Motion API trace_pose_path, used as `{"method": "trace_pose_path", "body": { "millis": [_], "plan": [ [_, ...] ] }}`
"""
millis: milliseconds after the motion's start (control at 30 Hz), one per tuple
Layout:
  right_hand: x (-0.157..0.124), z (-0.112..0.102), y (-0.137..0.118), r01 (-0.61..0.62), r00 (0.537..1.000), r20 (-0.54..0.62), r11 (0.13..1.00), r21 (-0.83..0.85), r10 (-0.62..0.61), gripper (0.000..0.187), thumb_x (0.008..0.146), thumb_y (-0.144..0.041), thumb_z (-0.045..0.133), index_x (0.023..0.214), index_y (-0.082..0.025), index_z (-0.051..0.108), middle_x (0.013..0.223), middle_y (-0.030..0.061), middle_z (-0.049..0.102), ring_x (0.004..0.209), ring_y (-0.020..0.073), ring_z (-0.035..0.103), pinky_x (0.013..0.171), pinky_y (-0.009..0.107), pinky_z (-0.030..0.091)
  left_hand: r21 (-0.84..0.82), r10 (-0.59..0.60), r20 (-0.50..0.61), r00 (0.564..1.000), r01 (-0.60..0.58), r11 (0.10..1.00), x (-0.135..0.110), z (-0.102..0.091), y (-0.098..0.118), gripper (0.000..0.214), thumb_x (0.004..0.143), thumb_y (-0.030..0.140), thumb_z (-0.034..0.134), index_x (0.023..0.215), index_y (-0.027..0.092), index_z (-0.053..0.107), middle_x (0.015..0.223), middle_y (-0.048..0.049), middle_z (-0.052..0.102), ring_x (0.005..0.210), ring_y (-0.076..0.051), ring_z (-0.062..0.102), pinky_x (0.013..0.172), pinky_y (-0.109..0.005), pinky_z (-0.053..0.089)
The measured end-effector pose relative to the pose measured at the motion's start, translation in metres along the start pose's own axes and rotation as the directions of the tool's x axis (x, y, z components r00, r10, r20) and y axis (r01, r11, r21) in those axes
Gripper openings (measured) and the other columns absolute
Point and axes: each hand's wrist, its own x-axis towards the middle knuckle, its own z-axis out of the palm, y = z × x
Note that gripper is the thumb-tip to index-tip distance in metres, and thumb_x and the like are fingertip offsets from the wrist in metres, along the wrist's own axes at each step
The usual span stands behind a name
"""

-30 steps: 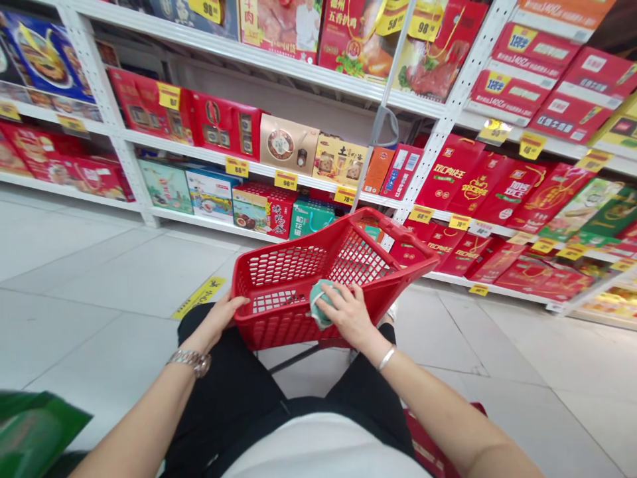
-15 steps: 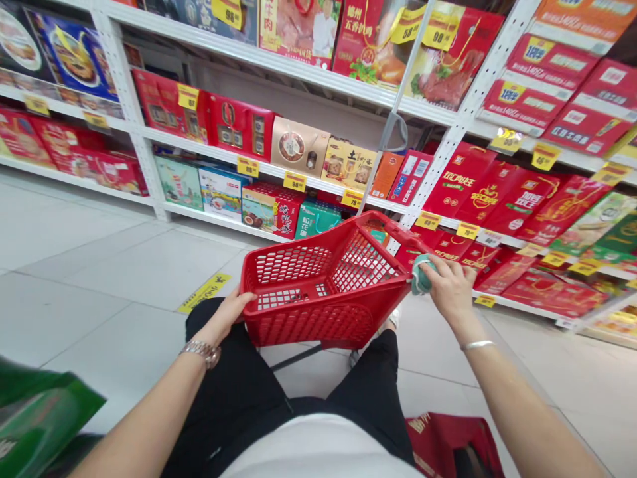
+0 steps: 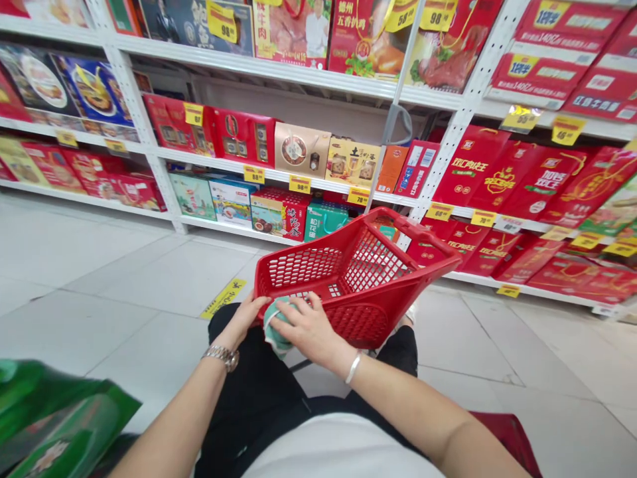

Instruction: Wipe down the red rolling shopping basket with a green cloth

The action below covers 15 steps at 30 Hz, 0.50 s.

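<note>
A red plastic shopping basket (image 3: 371, 315) with perforated walls stands in front of my knees, its raised handle end to the right. My left hand (image 3: 246, 317) grips the basket's near left corner, fingers over the rim. Close beside it, my right hand (image 3: 311, 328) holds a green cloth (image 3: 277, 325) with a pale edge, pressed on the rim at that same end. The cloth hides part of the near wall. Inside the basket, the visible floor is bare lattice.
White shelves (image 3: 318, 182) with boxed goods and yellow price tags run across the front. A grey pole (image 3: 398, 99) rises behind the basket. A green bag (image 3: 64, 418) lies at lower left, a dark red bag (image 3: 507, 438) at lower right. A yellow floor sticker (image 3: 223, 299) is left of the basket.
My right hand has moved with the cloth from the basket's right handle end to its near left end. My left hand keeps its grip at the left corner. The view has shifted slightly.
</note>
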Motion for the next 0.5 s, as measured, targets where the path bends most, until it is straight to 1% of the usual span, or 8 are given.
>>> {"method": "trace_pose_path", "body": {
  "millis": [67, 100, 167, 233, 333, 433, 500],
  "plan": [
    [-0.002, 0.008, -0.005, -0.005, 1.000, 0.014, 1.000, 0.000, 0.005, 0.022, 0.106, -0.029, 0.055, 0.125, -0.031, 0.067, 0.142, 0.0040, 0.066, 0.120, 0.0257, 0.053, 0.105, 0.050, 0.032, 0.010, 0.006, 0.004, 1.000, -0.006, 1.000, 0.001, -0.001, -0.001, 0.057, 0.070, 0.030, 0.073, 0.126, 0.018, 0.066, 0.081, -0.0033, 0.076, 0.059, -0.016, 0.066, 0.053, -0.024, 0.051],
    [-0.007, 0.009, -0.003, -0.008, 1.000, -0.001, 1.000, -0.013, 0.008, 0.022, 0.106, -0.029, 0.055, 0.124, -0.032, 0.067, 0.142, 0.0039, 0.066, 0.121, 0.0259, 0.053, 0.105, 0.050, 0.032, 0.006, 0.014, 0.010, 1.000, -0.014, 1.000, 0.001, -0.002, -0.001, 0.058, 0.071, 0.030, 0.073, 0.126, 0.018, 0.066, 0.085, -0.0044, 0.077, 0.062, -0.017, 0.067, 0.054, -0.024, 0.052],
    [-0.021, 0.008, 0.009, -0.011, 0.999, -0.047, 0.999, -0.051, 0.008, 0.021, 0.105, -0.029, 0.056, 0.122, -0.033, 0.068, 0.141, 0.0034, 0.067, 0.123, 0.0262, 0.052, 0.105, 0.049, 0.032, -0.011, 0.024, 0.019, 1.000, -0.024, 1.000, -0.001, -0.001, 0.000, 0.058, 0.072, 0.030, 0.073, 0.129, 0.019, 0.065, 0.093, -0.0068, 0.079, 0.067, -0.018, 0.071, 0.058, -0.025, 0.055],
    [-0.041, 0.002, 0.030, -0.034, 0.997, -0.074, 0.995, -0.091, 0.027, 0.020, 0.104, -0.028, 0.058, 0.120, -0.033, 0.070, 0.140, 0.0035, 0.068, 0.125, 0.0264, 0.052, 0.104, 0.047, 0.030, -0.016, 0.005, 0.015, 1.000, -0.005, 1.000, -0.003, 0.000, 0.003, 0.056, 0.076, 0.028, 0.070, 0.131, 0.020, 0.064, 0.098, -0.0084, 0.079, 0.070, -0.019, 0.072, 0.059, -0.026, 0.056],
    [-0.076, -0.014, 0.069, -0.109, 0.994, -0.041, 0.982, -0.154, 0.104, 0.023, 0.102, -0.024, 0.061, 0.121, -0.033, 0.071, 0.139, 0.0053, 0.069, 0.125, 0.0265, 0.052, 0.104, 0.045, 0.028, 0.001, -0.044, -0.005, 0.999, 0.044, 0.999, -0.008, 0.003, 0.009, 0.052, 0.081, 0.024, 0.064, 0.133, 0.020, 0.062, 0.099, -0.0089, 0.080, 0.067, -0.017, 0.071, 0.057, -0.025, 0.055],
    [-0.111, -0.036, 0.111, -0.178, 0.983, -0.009, 0.952, -0.249, 0.181, 0.027, 0.099, -0.019, 0.064, 0.121, -0.032, 0.072, 0.139, 0.0074, 0.069, 0.125, 0.0272, 0.052, 0.103, 0.044, 0.028, 0.021, -0.052, -0.022, 0.998, 0.052, 0.998, -0.011, 0.005, 0.014, 0.052, 0.084, 0.024, 0.063, 0.135, 0.021, 0.061, 0.098, -0.0080, 0.080, 0.063, -0.016, 0.070, 0.056, -0.023, 0.055],
    [-0.130, -0.054, 0.139, -0.210, 0.976, -0.012, 0.921, -0.327, 0.218, 0.028, 0.096, -0.016, 0.066, 0.119, -0.031, 0.074, 0.139, 0.0078, 0.069, 0.125, 0.0278, 0.052, 0.101, 0.043, 0.027, 0.033, -0.048, -0.022, 0.999, 0.049, 0.998, -0.012, 0.005, 0.015, 0.052, 0.084, 0.024, 0.063, 0.136, 0.022, 0.061, 0.096, -0.0076, 0.080, 0.063, -0.016, 0.070, 0.055, -0.023, 0.055]
  ]
}}
